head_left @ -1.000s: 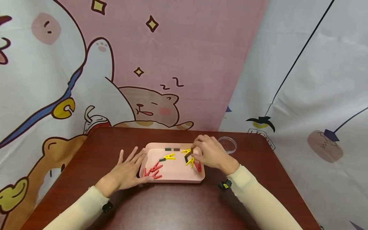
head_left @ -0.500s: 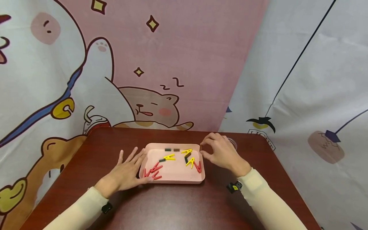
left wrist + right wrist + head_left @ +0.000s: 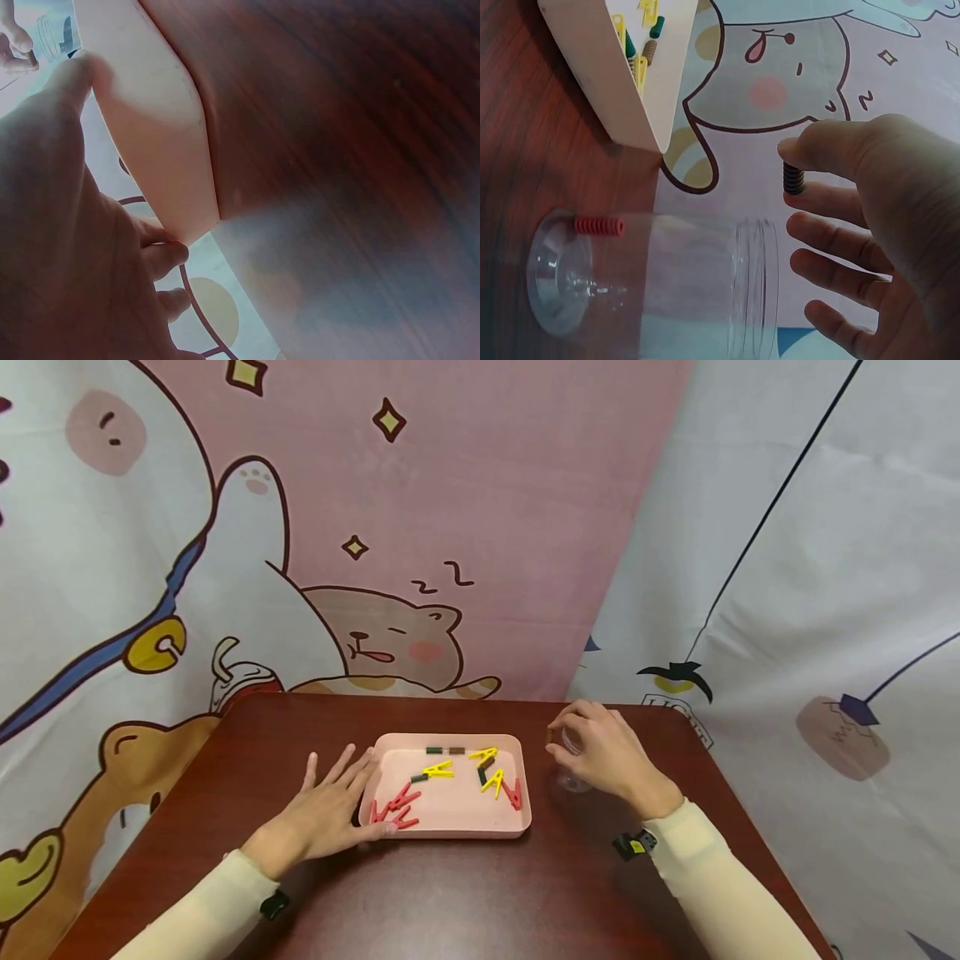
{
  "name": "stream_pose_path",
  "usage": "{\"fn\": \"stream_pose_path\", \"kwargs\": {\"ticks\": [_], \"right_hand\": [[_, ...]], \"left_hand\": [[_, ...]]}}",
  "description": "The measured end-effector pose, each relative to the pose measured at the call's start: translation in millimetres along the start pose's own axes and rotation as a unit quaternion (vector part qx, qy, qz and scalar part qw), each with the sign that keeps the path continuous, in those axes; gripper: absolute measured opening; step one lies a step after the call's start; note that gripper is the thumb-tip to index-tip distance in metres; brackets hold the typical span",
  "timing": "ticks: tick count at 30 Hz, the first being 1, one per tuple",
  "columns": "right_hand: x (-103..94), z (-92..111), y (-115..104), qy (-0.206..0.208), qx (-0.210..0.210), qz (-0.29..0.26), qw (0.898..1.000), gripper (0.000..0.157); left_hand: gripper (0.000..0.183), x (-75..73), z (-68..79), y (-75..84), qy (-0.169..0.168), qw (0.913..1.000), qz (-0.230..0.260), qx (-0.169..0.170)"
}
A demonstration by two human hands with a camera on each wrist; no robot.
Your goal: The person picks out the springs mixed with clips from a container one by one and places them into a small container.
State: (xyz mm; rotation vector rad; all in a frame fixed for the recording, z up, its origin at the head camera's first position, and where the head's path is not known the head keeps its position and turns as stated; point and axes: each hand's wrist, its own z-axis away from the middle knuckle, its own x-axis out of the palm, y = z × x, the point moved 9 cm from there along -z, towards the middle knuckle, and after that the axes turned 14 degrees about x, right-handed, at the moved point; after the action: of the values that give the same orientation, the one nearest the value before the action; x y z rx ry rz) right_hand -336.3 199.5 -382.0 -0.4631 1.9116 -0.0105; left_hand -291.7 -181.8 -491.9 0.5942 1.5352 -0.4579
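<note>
My right hand [image 3: 611, 756] pinches a small dark brown spring [image 3: 793, 180] between thumb and index finger, the other fingers spread. It is above the mouth of a clear plastic jar [image 3: 697, 292], which shows only partly behind the hand in the head view. A red spring [image 3: 598, 226] lies inside the jar near its bottom. My left hand [image 3: 322, 814] rests with extended fingers along the left side of a pink tray [image 3: 457, 806], thumb at the front corner. In the tray lie green springs [image 3: 434, 750], brown springs [image 3: 457, 750], yellow clothespins [image 3: 438, 769] and red clothespins [image 3: 513, 794].
All this stands on a dark reddish-brown wooden table [image 3: 450, 893]. A cartoon-printed cloth [image 3: 480, 527] hangs close behind its far edge. The jar stands just right of the tray.
My right hand has lifted the brown spring from the tray and carried it right, over its rim to the jar. The left hand stays at the tray.
</note>
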Motion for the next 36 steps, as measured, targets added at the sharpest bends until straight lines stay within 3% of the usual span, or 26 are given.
{"fn": "stream_pose_path", "kwargs": {"ticks": [17,25,36], "right_hand": [[-14.3,0,35,0.015,0.037,-0.009,0.999,0.028],[-12.7,-1,54,0.004,0.077,-0.016,0.997,0.029],[-4.1,2,69,-0.013,0.090,-0.047,0.995,0.028]], "left_hand": [[0.116,1.3,2.3,-2.4,-0.001,0.9999,0.005,-0.010],[0.117,0.9,2.0,-2.5,-0.002,1.0000,0.003,-0.008],[0.117,2.1,2.0,-1.9,-0.007,1.0000,0.003,-0.006]]}}
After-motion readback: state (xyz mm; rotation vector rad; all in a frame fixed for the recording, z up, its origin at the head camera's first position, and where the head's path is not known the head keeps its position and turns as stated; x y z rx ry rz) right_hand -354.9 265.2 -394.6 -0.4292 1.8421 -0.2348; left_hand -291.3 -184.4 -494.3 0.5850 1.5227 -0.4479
